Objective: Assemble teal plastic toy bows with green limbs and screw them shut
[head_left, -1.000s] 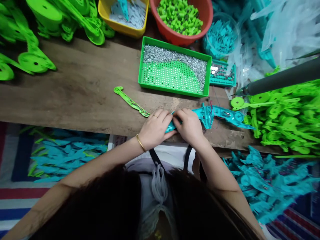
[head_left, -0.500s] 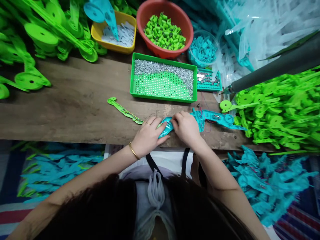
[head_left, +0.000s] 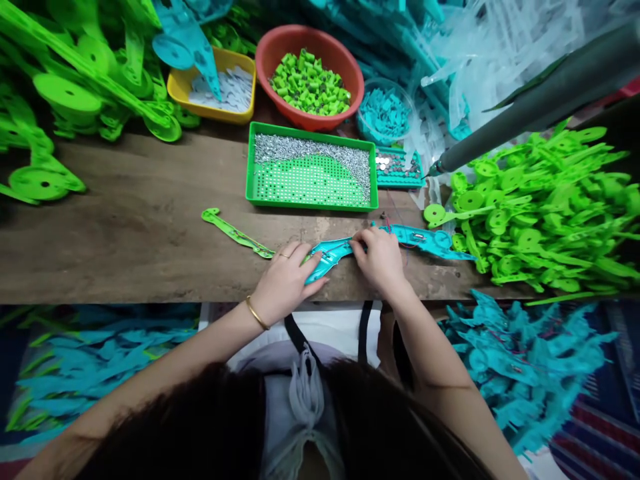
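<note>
A long blue plastic shell [head_left: 330, 258] lies on the wooden table near its front edge, its inside facing up. My left hand [head_left: 284, 279] grips the shell's left end, thumb below and fingers above. A thin green plastic strip [head_left: 235, 235] runs out to the left from under that hand. My right hand [head_left: 379, 259] is closed at the shell's right part, fingertips pressed together on it; whatever they pinch is too small to make out. Beyond this hand the blue part [head_left: 430, 241] continues to the right, with thin red wires and a small metal piece.
Behind the hands stands a green tray [head_left: 313, 205] of small metal screws. Farther back are a red bowl [head_left: 350, 67], a yellow bin [head_left: 173, 87] and a clear tub [head_left: 383, 113]. Green parts [head_left: 545, 220] heap at right; a dark pole [head_left: 530, 100] slants above them.
My right hand has moved right along the blue shell, away from my left hand, uncovering more of the shell between them. The whole view has shifted slightly.
</note>
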`<state>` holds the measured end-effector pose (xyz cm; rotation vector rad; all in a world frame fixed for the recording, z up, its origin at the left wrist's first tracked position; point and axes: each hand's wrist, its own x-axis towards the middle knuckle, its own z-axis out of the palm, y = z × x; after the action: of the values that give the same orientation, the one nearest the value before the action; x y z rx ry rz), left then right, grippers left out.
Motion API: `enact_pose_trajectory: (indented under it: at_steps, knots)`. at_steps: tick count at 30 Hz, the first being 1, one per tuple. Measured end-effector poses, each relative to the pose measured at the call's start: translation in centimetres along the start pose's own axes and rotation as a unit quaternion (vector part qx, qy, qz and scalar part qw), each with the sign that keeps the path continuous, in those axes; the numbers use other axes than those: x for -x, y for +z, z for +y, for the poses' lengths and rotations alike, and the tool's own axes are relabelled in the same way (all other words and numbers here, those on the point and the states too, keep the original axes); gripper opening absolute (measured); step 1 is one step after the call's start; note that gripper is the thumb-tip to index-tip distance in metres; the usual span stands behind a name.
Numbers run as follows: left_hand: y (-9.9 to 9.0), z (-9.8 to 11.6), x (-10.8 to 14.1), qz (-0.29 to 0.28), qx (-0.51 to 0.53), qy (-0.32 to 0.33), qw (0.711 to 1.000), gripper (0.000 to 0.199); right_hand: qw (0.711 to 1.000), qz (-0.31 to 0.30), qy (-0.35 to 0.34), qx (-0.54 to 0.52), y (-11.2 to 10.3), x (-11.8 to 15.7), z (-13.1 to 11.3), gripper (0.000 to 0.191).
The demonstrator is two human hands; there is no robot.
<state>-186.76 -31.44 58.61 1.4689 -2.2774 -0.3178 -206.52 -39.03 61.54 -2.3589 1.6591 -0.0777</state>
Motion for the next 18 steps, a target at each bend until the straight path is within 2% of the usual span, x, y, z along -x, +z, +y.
enact_pose_trajectory:
  at_steps: [4,6,8,9,12,13,15,18]
  knots:
    - [-0.1,-0.1,0.0,0.001,-0.012,0.009,1.000,0.041,1.000,-0.010,0.002,0.027,-0.3,0.0,-0.6,0.021]
    - [-0.2,-0.1,0.0,0.005,-0.021,0.016,1.000,0.041,1.000,-0.006,-0.017,0.025,-1.0,0.1,0.1,0.021]
    - [-0.1,-0.2,0.0,0.009,-0.027,0.026,0.999,0.040,1.000,0.020,-0.007,0.000,-2.1,-0.1,2.0,0.021]
    - [-0.1,-0.2,0.0,0.012,-0.029,0.030,0.999,0.040,0.999,0.046,0.022,-0.007,-2.8,-0.4,3.5,0.022]
    - [0.2,-0.4,0.0,0.024,-0.031,0.038,0.999,0.037,0.975,0.144,0.164,0.046,-4.9,-2.2,8.4,0.027]
    - [0.2,-0.4,0.0,0.028,-0.031,0.039,0.998,0.037,0.965,0.163,0.192,0.076,-5.4,-3.0,9.9,0.028]
    - [0.3,-0.4,0.0,0.031,-0.030,0.041,0.998,0.037,0.958,0.163,0.202,0.119,-5.6,-4.8,12.0,0.030]
    - [0.1,-0.4,0.0,0.028,-0.034,0.043,0.998,0.037,0.962,0.122,0.207,0.132,-5.0,-7.1,12.7,0.032]
